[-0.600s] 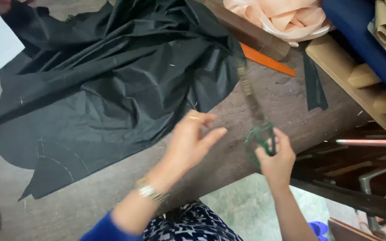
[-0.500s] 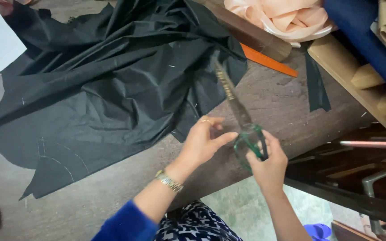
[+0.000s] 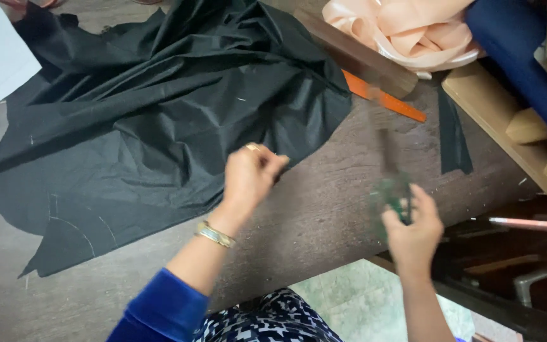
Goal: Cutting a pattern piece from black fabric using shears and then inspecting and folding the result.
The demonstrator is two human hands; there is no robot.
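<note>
The scissors (image 3: 392, 183), with green handles and long blades, are blurred by motion and stand over the bare dark wooden table (image 3: 324, 209), near its front edge and to the right of the cloth; the blades point away from the person, toward the orange ruler (image 3: 384, 96). The right hand (image 3: 414, 229) is closed around the green handles, fingers curled through or over them; whether the blades are parted or together cannot be told through the blur. The left hand (image 3: 250, 176) is over the table just at the near right edge of the black fabric (image 3: 159, 126), its fingers drawn together, apparently pinching the cloth's edge, though the contact itself is not clear. This hand bears a ring on one finger and a gold-coloured bracelet (image 3: 215, 234) at the wrist, above a blue sleeve (image 3: 159, 310). The black fabric lies crumpled across the left and middle of the table, with faint chalk curves marked on its lower left part. A narrow black strip (image 3: 454, 136) lies apart, to the right of the ruler. A long wooden bar (image 3: 356, 54) lies beside the ruler. Peach cloth (image 3: 406, 28) is heaped at the top right, next to a dark blue roll (image 3: 527, 69).
</note>
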